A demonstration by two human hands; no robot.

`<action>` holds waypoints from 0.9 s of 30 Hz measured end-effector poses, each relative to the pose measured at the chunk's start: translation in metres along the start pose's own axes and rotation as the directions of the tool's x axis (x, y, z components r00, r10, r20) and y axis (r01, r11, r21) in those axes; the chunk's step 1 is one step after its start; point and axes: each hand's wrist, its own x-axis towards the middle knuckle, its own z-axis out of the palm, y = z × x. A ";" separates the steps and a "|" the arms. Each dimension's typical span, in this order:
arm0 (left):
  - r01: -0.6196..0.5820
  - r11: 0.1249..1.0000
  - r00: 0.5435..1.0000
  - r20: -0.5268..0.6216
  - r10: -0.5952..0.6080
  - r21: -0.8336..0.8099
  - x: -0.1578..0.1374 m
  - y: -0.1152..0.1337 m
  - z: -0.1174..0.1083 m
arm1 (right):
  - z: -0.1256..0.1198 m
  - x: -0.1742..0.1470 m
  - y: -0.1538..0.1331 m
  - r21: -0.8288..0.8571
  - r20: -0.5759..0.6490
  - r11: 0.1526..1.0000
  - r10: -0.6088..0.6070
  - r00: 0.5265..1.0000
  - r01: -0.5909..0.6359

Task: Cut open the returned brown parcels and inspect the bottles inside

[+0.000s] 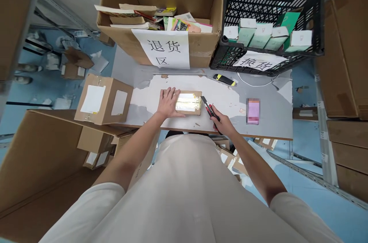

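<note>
A small cardboard box lies on the white table, shiny clear tape and a white label across its top. My left hand rests with fingers spread over the box's left end. In my right hand is a utility knife with red and black parts. Its blade points up and to the left, close to the box's right end; whether it touches I cannot tell. A second utility knife, black and yellow, lies farther back on the table.
Behind stand a large carton of books and a black plastic crate holding green-and-white boxes. A labelled cardboard box sits at the table's left, above a big open carton. A blurred pink rectangular item lies at right, below a white cable.
</note>
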 end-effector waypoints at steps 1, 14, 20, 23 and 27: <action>0.001 1.000 1.000 -0.006 -0.001 -0.002 -0.001 0.001 0.000 | 0.000 0.000 0.000 -0.015 -0.003 1.000 0.001 1.000 -0.001; 0.040 0.998 0.999 0.021 -0.041 0.056 0.000 0.005 -0.005 | 0.008 0.005 -0.013 -0.024 -0.005 0.996 0.082 0.997 -0.082; 0.070 0.997 0.998 0.002 -0.070 0.031 0.000 0.006 -0.002 | 0.007 -0.005 -0.020 -0.341 -0.001 0.940 0.011 1.000 -0.011; 0.054 0.999 0.999 0.008 -0.054 0.009 -0.001 0.007 -0.002 | 0.015 -0.019 -0.022 -0.471 -0.017 0.882 -0.031 0.999 0.020; 0.026 0.999 0.999 0.028 -0.025 -0.019 -0.002 0.007 -0.006 | 0.030 -0.030 -0.021 -0.502 -0.080 0.864 -0.014 0.997 -0.028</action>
